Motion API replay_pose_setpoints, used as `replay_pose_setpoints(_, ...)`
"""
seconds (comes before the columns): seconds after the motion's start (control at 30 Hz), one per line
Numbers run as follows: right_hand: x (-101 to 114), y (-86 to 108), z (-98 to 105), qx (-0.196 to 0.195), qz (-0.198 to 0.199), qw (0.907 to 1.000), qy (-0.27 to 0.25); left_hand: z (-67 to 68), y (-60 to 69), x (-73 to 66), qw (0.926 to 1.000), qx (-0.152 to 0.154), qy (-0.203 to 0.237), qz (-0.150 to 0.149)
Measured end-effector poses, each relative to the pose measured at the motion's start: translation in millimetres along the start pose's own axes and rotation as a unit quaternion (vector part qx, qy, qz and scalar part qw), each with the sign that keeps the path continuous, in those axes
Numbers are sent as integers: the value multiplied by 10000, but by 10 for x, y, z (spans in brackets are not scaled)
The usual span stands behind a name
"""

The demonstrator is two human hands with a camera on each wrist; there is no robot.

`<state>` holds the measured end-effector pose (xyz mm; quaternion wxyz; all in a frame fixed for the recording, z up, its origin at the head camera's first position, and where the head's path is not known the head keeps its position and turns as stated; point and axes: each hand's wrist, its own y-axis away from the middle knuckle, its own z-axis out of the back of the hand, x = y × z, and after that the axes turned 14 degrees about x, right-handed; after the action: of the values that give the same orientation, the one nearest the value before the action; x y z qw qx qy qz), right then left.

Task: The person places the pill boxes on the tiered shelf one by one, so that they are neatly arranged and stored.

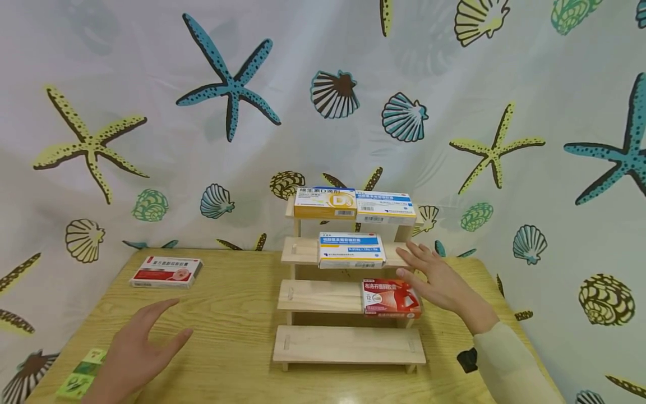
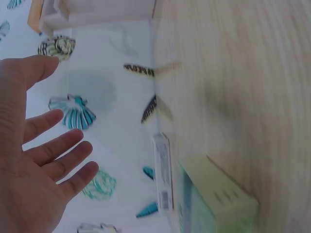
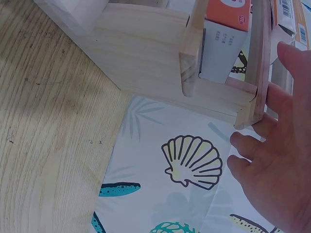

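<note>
My right hand is at the right end of a stepped wooden rack, its fingers extended by the second tier from the top and gripping nothing. Just left of it on that tier lies a blue-and-white medicine box. A red medicine box sits one tier lower, close under the hand. On the top tier, a yellow vitamin D box stands beside another blue-and-white box. Over the table's left side hovers my left hand, thumb and fingers spread with nothing between them.
A red-and-white medicine box lies on the wooden table at the back left. Partly behind my left hand is a green box. A small black object is beside the right sleeve. A patterned curtain hangs behind.
</note>
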<state>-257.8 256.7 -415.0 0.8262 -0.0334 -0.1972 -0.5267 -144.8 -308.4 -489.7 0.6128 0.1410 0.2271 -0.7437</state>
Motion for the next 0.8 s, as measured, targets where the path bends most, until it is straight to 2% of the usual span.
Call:
replay_pose_setpoints(0.13, -1, 2, 8, 9, 1, 10000, -9, 48, 96, 268, 9984, 182, -222, 485)
replay_pose_setpoints(0.2, 2, 3, 10, 24, -3, 10000, -6, 80, 145, 392, 9962, 384, -301, 724)
replay_pose_setpoints(0.43, 6, 0, 6, 13, 8, 10000, 0, 142, 281, 804, 9875, 930, -300, 1236)
replay_pose_setpoints(0.63, -3, -7, 10, -8, 23, 10000, -7, 131, 396, 1062, 9740, 1274, -445, 1818)
replay_pose_setpoints(0.8, -1, -1, 10, 22, 16, 10000, -2, 107, 486, 1200, 9621, 1472, -590, 2220)
